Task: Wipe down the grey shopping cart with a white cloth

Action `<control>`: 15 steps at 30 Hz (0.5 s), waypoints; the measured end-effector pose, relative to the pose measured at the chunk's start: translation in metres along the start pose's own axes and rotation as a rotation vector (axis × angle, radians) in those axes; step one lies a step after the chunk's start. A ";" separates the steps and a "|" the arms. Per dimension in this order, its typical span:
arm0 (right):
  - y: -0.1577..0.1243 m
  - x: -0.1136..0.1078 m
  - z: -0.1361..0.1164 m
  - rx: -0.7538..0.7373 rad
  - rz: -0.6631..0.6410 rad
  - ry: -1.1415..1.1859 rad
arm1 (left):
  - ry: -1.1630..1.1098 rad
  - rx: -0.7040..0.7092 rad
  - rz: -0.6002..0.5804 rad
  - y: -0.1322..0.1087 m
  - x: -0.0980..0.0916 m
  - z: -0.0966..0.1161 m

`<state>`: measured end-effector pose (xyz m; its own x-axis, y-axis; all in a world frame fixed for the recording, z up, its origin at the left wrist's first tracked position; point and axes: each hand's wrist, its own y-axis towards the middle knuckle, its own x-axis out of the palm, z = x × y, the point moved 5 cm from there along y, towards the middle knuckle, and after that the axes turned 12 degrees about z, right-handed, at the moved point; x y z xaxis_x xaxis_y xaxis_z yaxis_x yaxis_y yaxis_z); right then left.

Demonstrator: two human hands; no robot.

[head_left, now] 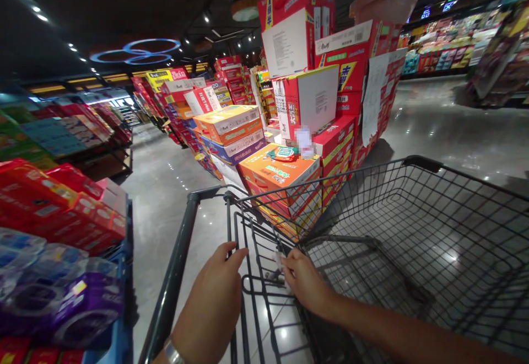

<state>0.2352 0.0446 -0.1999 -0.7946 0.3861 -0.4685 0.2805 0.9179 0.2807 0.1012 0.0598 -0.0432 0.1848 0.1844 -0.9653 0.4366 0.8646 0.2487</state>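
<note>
A black wire shopping cart (pixel 413 193) stands in front of me, with nothing in the visible part of its basket. My left hand (pixel 212 298) is at the near wire flap (pixel 256 292), its index finger and thumb curled about the upright wires; the other fingers are hidden. On the inner side of that flap is my right hand (pixel 308 284), its fingertips pinched together. A small pale, translucent scrap (pixel 280 262) shows at those fingertips, too blurred to name. The cart's dark push handle (pixel 176 267) runs along the left, apart from both hands.
Beyond the cart rises a stack of red and orange cartons (pixel 281 174), with a small red-and-green packet (pixel 285 154) on top. Purple-wrapped packs (pixel 88 303) and red boxes (pixel 37 198) fill a display at the left. Shiny aisle floor (pixel 159 165) lies between.
</note>
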 end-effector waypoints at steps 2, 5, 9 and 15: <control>-0.008 0.004 0.020 0.047 -0.013 -0.047 | 0.009 -0.009 -0.015 -0.002 0.000 -0.001; -0.013 0.009 0.037 0.061 -0.018 -0.087 | 0.021 -0.006 -0.024 -0.005 0.001 -0.002; -0.002 0.004 0.044 0.157 -0.108 -0.172 | -0.004 0.040 0.005 -0.005 0.002 -0.002; 0.047 -0.028 0.011 0.087 -0.008 -0.158 | -0.046 -0.012 -0.010 -0.009 0.000 -0.004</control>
<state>0.2769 0.0775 -0.1830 -0.7044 0.3821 -0.5981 0.3258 0.9228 0.2059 0.0939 0.0536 -0.0458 0.2207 0.1548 -0.9630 0.4279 0.8719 0.2382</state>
